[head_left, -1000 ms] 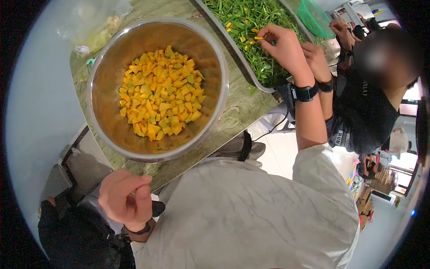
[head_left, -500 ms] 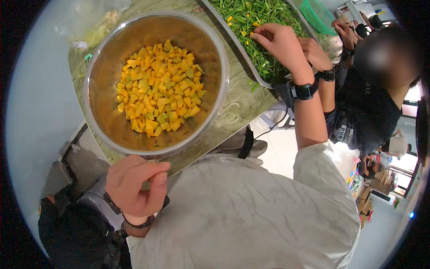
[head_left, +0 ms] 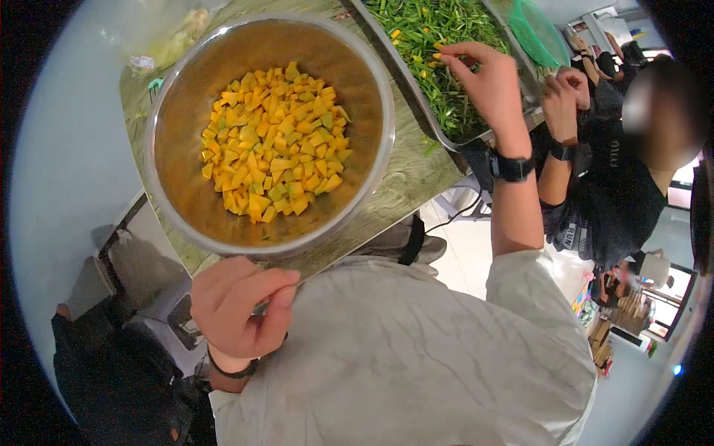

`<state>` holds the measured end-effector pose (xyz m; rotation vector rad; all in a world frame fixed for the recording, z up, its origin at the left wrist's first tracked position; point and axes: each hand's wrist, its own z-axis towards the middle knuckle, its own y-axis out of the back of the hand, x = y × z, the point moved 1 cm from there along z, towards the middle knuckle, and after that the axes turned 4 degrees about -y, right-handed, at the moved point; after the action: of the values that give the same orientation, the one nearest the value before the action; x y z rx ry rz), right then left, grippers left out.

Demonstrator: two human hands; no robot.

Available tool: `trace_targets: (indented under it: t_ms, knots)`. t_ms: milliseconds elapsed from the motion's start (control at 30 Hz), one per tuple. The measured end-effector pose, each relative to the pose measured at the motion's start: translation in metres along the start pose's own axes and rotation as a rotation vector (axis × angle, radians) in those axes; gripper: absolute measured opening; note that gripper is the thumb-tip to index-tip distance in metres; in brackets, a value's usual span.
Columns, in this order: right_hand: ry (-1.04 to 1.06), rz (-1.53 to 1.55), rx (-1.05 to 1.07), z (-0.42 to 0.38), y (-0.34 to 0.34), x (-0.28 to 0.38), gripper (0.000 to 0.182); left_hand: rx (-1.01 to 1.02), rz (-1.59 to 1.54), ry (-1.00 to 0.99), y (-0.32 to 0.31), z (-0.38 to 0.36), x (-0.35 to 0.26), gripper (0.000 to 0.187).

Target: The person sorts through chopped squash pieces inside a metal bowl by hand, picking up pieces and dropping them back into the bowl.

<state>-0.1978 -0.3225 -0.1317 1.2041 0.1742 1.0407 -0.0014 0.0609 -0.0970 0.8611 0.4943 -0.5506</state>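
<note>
A large steel bowl [head_left: 383,141] holds many diced orange pumpkin pieces [head_left: 279,145], some with green edges. My left hand [head_left: 242,308] is just below the bowl's near rim, with fingers curled and thumb and index finger together; whatever is between them, if anything, I cannot make out. Over a metal tray [head_left: 416,97] of cut green stalks [head_left: 465,100], my right hand [head_left: 487,85] pinches a small pumpkin piece [head_left: 437,55] at its fingertips. A few more orange bits lie among the greens near it.
A co-worker in black [head_left: 621,171] is at the right, hands [head_left: 565,100] drawn together beside the tray. A green basket [head_left: 539,33] stands beyond. At the upper left lies a clear plastic bag [head_left: 175,37]. Another dark-clothed person [head_left: 111,372] is at the lower left.
The view has shifted a little. The co-worker's hand has pulled back from the tray to the right. My right hand stays over the greens, and my left hand keeps its curled shape.
</note>
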Motion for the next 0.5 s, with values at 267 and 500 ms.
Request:
trace_targets:
  t_ms: [267,500]
  knots:
    - [0.448,0.505,0.177,-0.04,0.039,0.156,0.023,-0.111,-0.473,0.333,-0.02,0.043,0.005,0.039]
    - [0.622,0.618,0.118,-0.052,0.011,0.176,0.023,-0.029,-0.848,0.512,-0.02,0.041,0.018,0.03]
